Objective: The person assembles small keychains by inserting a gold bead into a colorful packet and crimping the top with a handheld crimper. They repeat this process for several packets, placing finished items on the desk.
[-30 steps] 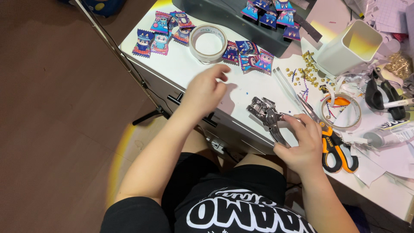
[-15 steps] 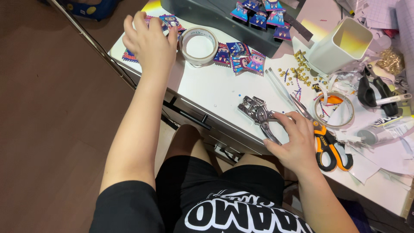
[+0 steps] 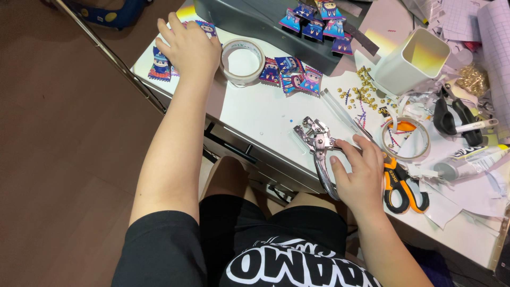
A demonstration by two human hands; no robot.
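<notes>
My left hand (image 3: pixel 188 47) reaches to the far left corner of the white desk (image 3: pixel 255 109) and lies palm down on a pile of small blue and pink packets (image 3: pixel 159 65), beside a roll of clear tape (image 3: pixel 243 61). Whether its fingers grip a packet I cannot tell. My right hand (image 3: pixel 361 172) holds the handles of silver punch pliers (image 3: pixel 317 143), which rest on the desk near its front edge with the head pointing away from me.
More packets (image 3: pixel 292 77) lie mid-desk and on a grey case (image 3: pixel 265 24). A white square cup (image 3: pixel 411 61), small gold fittings (image 3: pixel 366 87), a second tape roll (image 3: pixel 406 139), orange-handled scissors (image 3: pixel 401 183), a black tool (image 3: pixel 457 114) and paper scraps crowd the right side.
My left hand went from the desk's front, near the pliers, out to the packets at the far left corner. My right hand kept hold of the pliers.
</notes>
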